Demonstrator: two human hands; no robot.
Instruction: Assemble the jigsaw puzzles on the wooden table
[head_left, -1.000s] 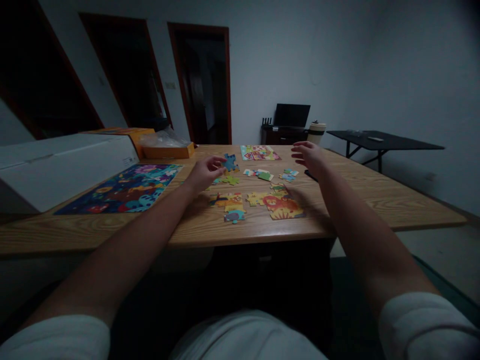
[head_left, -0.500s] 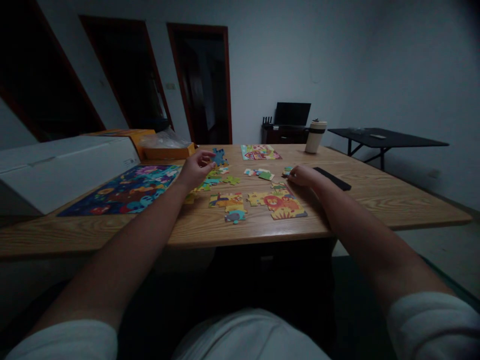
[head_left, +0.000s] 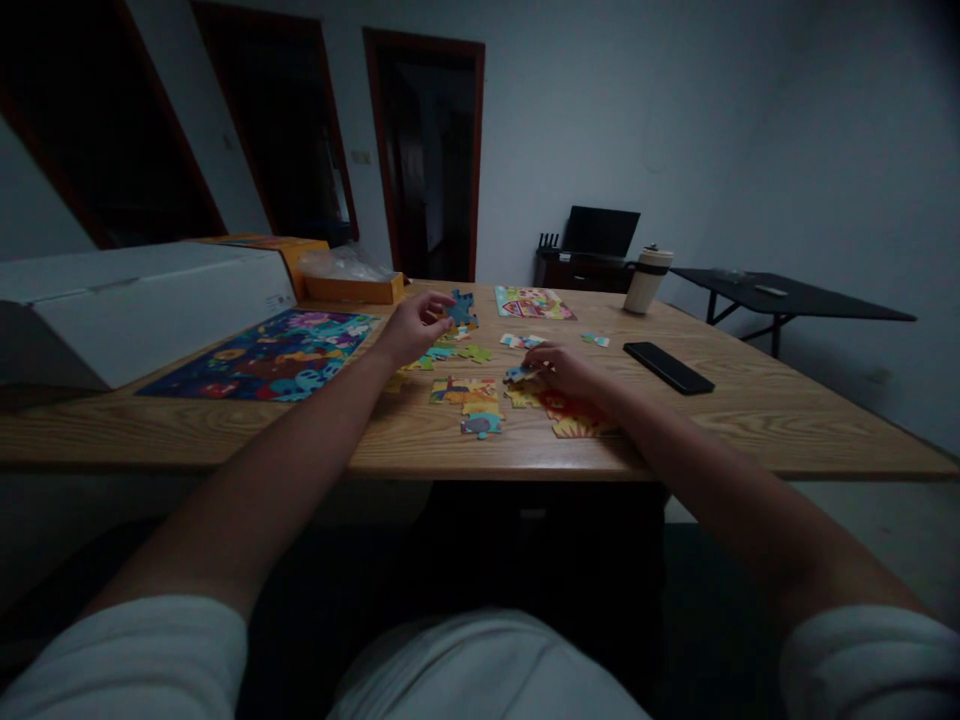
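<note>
My left hand is closed on a dark blue puzzle piece, pinched and raised over a group of loose green and yellow pieces. With its fingers together, my right hand grips a light blue puzzle piece just above the joined lion pieces. My right forearm and hand cover part of that lion section. To its left lies another joined section with a grey and turquoise piece at its lower end. White-and-blue pieces lie behind my right hand.
A dark blue picture sheet lies at left by a white box. Behind are an orange tray with clear plastic, a colourful picture and a cup. A black phone rests at right.
My right hand has moved left from the pieces near the phone to above the lion section, carrying a light blue piece. My left hand still holds its dark blue piece. The view has shifted slightly.
</note>
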